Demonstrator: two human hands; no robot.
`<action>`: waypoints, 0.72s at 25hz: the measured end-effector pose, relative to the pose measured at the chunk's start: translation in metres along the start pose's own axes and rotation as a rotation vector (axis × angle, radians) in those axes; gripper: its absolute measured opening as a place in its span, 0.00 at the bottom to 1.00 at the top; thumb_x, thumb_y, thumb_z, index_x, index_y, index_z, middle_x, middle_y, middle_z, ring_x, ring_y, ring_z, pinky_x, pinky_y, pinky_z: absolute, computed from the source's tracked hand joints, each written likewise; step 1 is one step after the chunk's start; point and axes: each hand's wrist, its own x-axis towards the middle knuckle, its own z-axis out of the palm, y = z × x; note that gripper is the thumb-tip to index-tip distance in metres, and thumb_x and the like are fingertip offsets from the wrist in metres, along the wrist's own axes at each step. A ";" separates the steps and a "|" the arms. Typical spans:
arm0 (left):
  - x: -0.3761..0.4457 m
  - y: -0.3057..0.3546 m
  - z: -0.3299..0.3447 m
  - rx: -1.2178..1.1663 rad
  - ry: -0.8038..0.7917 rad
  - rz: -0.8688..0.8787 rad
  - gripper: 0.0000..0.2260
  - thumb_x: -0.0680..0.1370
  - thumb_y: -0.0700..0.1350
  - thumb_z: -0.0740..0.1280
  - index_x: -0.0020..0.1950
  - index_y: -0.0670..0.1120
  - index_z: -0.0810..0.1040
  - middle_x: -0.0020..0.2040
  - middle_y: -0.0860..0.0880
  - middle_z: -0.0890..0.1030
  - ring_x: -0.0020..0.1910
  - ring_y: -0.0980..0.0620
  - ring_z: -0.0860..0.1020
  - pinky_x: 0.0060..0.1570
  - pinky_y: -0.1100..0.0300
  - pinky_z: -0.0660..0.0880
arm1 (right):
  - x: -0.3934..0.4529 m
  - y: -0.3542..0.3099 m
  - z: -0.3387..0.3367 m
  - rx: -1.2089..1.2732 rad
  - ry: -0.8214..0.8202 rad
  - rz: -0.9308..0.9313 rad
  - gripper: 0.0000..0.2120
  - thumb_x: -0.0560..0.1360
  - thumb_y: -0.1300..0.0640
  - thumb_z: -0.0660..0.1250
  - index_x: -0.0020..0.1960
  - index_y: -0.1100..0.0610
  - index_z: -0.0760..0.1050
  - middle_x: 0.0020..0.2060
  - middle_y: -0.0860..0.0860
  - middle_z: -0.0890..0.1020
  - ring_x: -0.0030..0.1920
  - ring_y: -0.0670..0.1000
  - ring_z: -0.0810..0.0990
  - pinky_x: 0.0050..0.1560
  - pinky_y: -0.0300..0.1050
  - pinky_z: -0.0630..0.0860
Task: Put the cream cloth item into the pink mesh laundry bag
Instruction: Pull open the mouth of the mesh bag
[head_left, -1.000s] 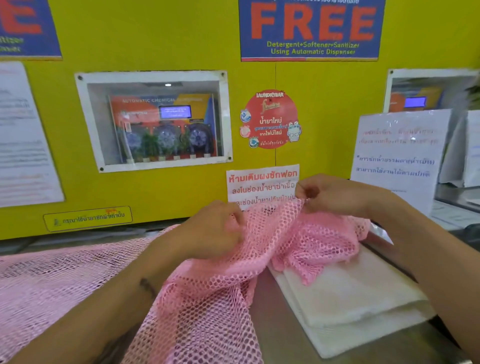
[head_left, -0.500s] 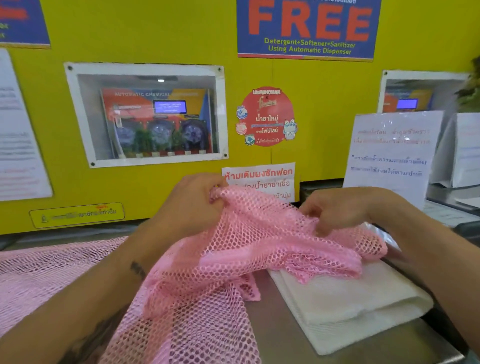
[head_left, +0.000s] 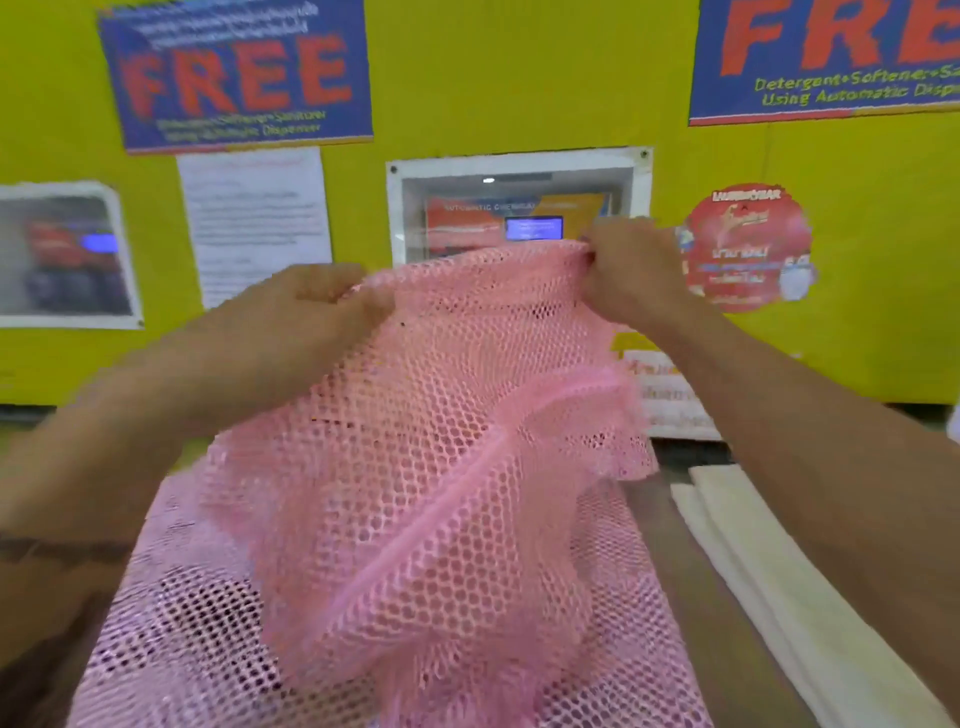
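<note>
Cream cloth item (head_left: 769, 582) lay folded flat on the grey counter (head_left: 670, 545), at the right, outside the pink mesh laundry bag (head_left: 431, 467) and just beside its lower edge. One bag was in view, raised by its upper edge in front of the yellow wall (head_left: 519, 78); whether anything sat inside it could not be told through the mesh. The left hand (head_left: 306, 306) gripped the bag's top edge with curled fingers, and the right hand (head_left: 628, 270) pinched the same edge further right and higher. Two blue "FREE" posters (head_left: 239, 78) hung on the wall, with one round red sticker (head_left: 748, 249) and one white-framed window (head_left: 519, 202) behind the bag.
</note>
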 end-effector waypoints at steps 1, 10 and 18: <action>-0.012 -0.010 -0.017 -0.075 -0.074 -0.083 0.09 0.78 0.55 0.63 0.42 0.63 0.82 0.39 0.60 0.83 0.42 0.61 0.80 0.44 0.65 0.73 | 0.005 -0.024 0.014 -0.012 -0.041 -0.024 0.16 0.70 0.57 0.60 0.55 0.57 0.78 0.52 0.63 0.80 0.56 0.67 0.77 0.52 0.59 0.74; -0.077 -0.180 -0.095 0.583 -0.067 -0.582 0.16 0.65 0.54 0.64 0.51 0.57 0.76 0.43 0.52 0.85 0.42 0.49 0.82 0.45 0.53 0.79 | 0.007 -0.211 0.081 0.429 -0.301 -0.045 0.12 0.76 0.59 0.62 0.56 0.59 0.79 0.55 0.64 0.81 0.55 0.66 0.80 0.52 0.53 0.77; -0.067 -0.207 -0.045 0.447 -0.049 -0.266 0.16 0.78 0.49 0.64 0.65 0.51 0.73 0.64 0.49 0.76 0.58 0.50 0.75 0.57 0.57 0.70 | -0.015 -0.279 0.113 0.479 -0.841 -0.348 0.20 0.74 0.57 0.63 0.66 0.49 0.74 0.67 0.52 0.75 0.63 0.55 0.74 0.58 0.45 0.72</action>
